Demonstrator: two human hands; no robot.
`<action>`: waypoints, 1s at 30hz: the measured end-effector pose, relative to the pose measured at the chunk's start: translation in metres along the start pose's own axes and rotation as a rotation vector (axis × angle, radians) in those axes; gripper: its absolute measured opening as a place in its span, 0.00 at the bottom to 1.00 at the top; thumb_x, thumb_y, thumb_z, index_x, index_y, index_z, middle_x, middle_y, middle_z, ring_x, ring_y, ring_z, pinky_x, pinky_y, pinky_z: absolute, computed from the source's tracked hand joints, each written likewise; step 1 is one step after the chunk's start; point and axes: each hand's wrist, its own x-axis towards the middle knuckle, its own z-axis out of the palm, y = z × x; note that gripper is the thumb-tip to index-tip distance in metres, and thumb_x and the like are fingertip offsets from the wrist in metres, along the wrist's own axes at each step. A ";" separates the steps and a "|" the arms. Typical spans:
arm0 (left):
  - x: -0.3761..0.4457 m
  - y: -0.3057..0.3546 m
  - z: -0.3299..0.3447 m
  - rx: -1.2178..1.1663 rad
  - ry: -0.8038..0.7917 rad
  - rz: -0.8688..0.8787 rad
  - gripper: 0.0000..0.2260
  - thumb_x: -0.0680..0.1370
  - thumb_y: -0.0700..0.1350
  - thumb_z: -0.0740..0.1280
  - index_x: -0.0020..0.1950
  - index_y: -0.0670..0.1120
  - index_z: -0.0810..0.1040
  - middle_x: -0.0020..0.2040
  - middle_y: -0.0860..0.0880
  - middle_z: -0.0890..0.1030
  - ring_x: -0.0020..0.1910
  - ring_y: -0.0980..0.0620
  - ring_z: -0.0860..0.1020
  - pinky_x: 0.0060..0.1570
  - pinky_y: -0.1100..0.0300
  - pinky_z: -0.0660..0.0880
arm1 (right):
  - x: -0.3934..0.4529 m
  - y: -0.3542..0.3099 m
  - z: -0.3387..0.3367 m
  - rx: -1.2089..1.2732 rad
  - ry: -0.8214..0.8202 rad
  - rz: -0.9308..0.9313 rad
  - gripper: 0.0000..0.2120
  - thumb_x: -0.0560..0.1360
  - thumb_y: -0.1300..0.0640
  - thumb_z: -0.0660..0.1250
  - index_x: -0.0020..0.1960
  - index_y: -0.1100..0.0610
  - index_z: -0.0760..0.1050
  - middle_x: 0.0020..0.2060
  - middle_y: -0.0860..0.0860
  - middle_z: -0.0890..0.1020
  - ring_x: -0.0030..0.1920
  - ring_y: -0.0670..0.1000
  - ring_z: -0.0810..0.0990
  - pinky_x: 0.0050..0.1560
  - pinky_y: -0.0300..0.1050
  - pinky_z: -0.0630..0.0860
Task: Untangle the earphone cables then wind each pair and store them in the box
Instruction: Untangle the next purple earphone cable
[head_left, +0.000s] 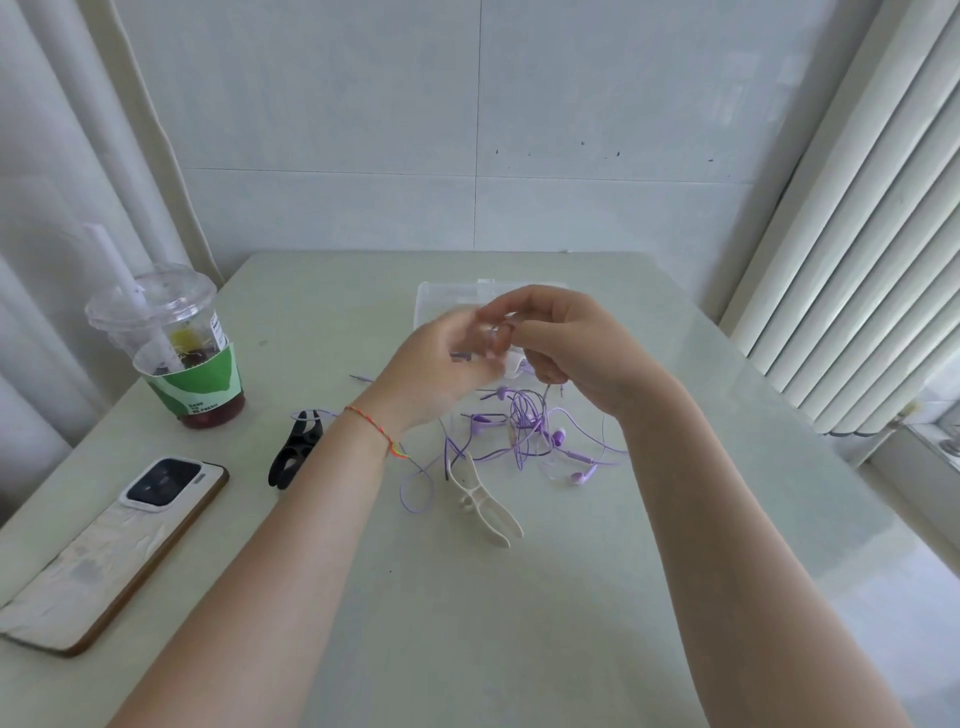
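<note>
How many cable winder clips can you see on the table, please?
2. A black clip lies left of the purple cables, near the phone. A white clip lies in front of the cables. The hands may hide another.

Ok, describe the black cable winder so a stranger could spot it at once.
Start at the drink cup on the table's left side, then look just right of the phone lying nearer the person. The black cable winder lies flat there, left of the purple earphone cables. Its neighbour of like shape, the cream winder, is pale.
</note>
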 end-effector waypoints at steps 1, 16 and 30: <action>-0.001 -0.001 0.002 0.015 0.003 -0.026 0.08 0.74 0.40 0.71 0.47 0.53 0.79 0.37 0.53 0.81 0.39 0.49 0.79 0.46 0.59 0.74 | 0.000 0.000 -0.001 -0.021 -0.001 -0.006 0.14 0.73 0.70 0.62 0.55 0.60 0.79 0.36 0.55 0.77 0.25 0.49 0.62 0.28 0.41 0.58; 0.009 -0.015 -0.028 -0.192 0.454 -0.357 0.13 0.72 0.36 0.65 0.56 0.47 0.74 0.41 0.51 0.77 0.36 0.56 0.75 0.35 0.64 0.70 | 0.004 0.006 -0.013 -0.290 0.206 0.069 0.05 0.76 0.59 0.69 0.48 0.58 0.83 0.30 0.52 0.79 0.23 0.46 0.70 0.27 0.37 0.70; -0.002 0.003 -0.007 0.029 0.019 -0.147 0.17 0.82 0.52 0.62 0.39 0.43 0.77 0.24 0.54 0.64 0.21 0.53 0.62 0.27 0.60 0.65 | 0.001 -0.002 0.006 -0.411 0.061 -0.042 0.05 0.76 0.61 0.67 0.47 0.58 0.82 0.35 0.55 0.82 0.31 0.46 0.76 0.37 0.42 0.75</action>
